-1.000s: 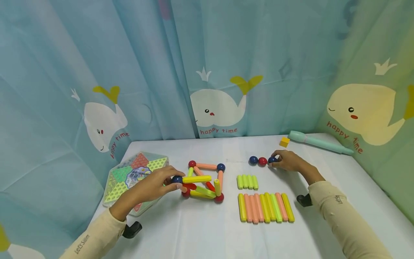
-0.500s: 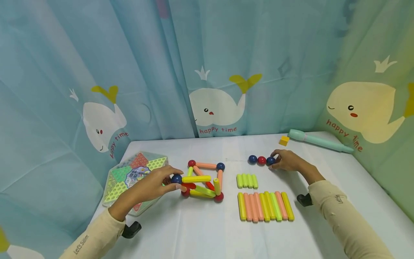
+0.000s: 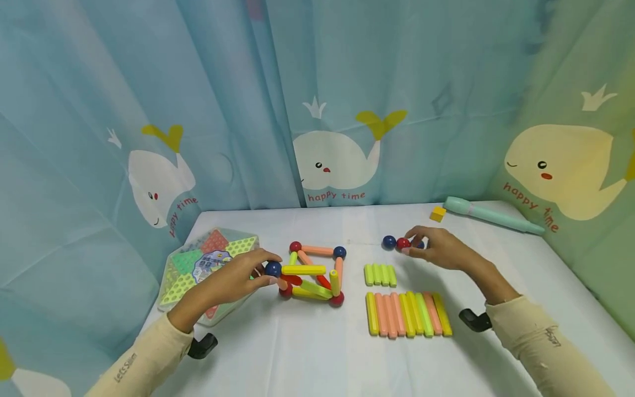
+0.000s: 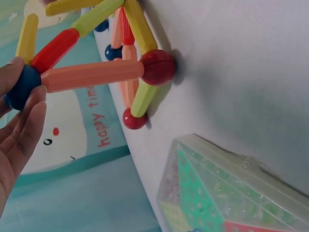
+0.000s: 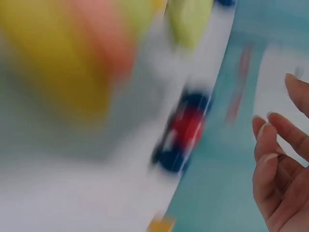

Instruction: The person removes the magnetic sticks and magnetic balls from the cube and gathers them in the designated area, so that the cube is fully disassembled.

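Left hand (image 3: 233, 280) pinches blue ball (image 3: 272, 269) on stick frame (image 3: 316, 289)
Right hand (image 3: 440, 248): fingers apart, near red ball (image 3: 401, 243) right of stick frame.

1. I'm standing by what looks like a play corner; home or elsewhere, I can't tell.
2. Blue curtains (image 3: 238, 99) with cartoon whales (image 3: 339, 157) wall in the white tabletop (image 3: 317, 353).
3. Toy sticks (image 3: 407, 314) and a star-patterned game box (image 3: 202, 264) lie on it.

White table (image 3: 317, 353). Left: game box (image 3: 213, 258), flat. Right of it: stick-and-ball frame (image 3: 315, 289). Then four short sticks (image 3: 377, 275), longer sticks (image 3: 408, 314) nearer the front, three balls (image 3: 401, 242) farther back. Back right: yellow block (image 3: 438, 214) beside mint pen-shaped object (image 3: 493, 214).
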